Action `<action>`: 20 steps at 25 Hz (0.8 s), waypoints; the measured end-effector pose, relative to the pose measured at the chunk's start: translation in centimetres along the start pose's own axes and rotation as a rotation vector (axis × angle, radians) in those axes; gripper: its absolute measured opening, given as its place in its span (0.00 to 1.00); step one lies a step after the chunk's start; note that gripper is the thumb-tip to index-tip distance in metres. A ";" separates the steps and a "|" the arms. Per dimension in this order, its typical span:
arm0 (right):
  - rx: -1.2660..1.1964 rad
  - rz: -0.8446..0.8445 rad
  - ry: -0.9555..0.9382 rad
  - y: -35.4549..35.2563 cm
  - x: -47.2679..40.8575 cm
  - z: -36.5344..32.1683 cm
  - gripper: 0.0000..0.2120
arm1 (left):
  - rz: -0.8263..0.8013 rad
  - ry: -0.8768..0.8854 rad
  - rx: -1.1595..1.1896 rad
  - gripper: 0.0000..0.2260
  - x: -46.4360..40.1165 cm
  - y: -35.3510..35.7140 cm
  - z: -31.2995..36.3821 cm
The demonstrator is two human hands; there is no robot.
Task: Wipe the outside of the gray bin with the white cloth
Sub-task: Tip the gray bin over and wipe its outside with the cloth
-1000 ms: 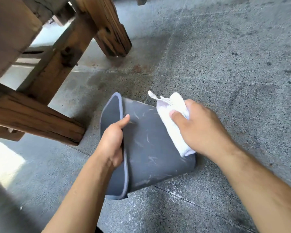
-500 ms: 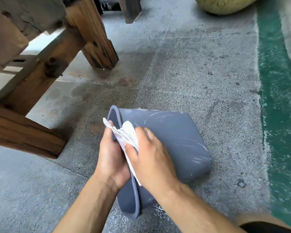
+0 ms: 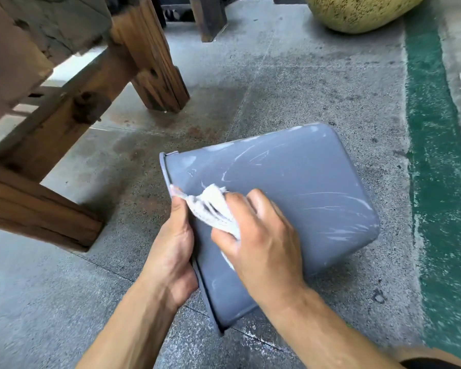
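The gray bin lies on its side on the concrete floor, its rim toward the left and its base toward the right. White scuff marks streak its upper face. My left hand grips the rim at the bin's near left edge. My right hand holds the bunched white cloth and presses it onto the bin's upper face close to the rim. Part of the cloth is hidden under my right palm.
A heavy wooden bench frame with thick legs stands at the left and back left. A large yellowish speckled round object sits at the back right. A green painted stripe runs down the floor on the right.
My right hand swept the cloth from the bin's far right side over to the rim by my left hand. The view also shifted, and the bin's upper face is more exposed.
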State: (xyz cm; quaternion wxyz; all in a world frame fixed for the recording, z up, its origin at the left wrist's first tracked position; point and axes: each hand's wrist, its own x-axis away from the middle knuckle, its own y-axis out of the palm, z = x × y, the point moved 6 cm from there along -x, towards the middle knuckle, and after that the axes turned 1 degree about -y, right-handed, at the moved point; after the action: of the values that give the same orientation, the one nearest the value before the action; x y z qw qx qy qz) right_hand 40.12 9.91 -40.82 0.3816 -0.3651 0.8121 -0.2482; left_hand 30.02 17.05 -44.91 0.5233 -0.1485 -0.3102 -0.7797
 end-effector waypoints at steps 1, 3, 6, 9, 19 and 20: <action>-0.002 0.024 0.026 -0.3 -0.3 0.9 0.15 | 0.008 -0.014 -0.009 0.39 0.2 -0.4 0.1; 0.010 0.072 0.109 -1.3 -1.1 3.3 0.13 | 0.017 -0.036 -0.004 0.39 0.7 -1.1 0.4; 0.062 0.086 0.226 -2.7 -2.0 7.2 0.11 | 0.058 -0.057 0.020 0.37 1.2 -2.5 0.7; 0.091 0.100 0.310 -3.9 -2.3 9.8 0.09 | 0.141 -0.047 0.032 0.33 1.5 -4.4 1.2; 0.146 0.049 0.618 -4.5 -2.5 13.0 0.16 | 0.243 0.005 -0.031 0.31 1.4 -7.3 3.0; 0.103 0.025 0.546 -3.9 -2.6 11.3 0.17 | 0.276 0.017 -0.070 0.32 1.4 -7.2 3.0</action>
State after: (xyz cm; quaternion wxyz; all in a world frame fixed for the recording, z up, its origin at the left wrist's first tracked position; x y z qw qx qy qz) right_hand 51.86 8.17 -43.68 0.1695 -0.2548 0.8757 -0.3736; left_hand 22.60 19.89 -44.22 0.6226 -0.2010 -0.2549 -0.7120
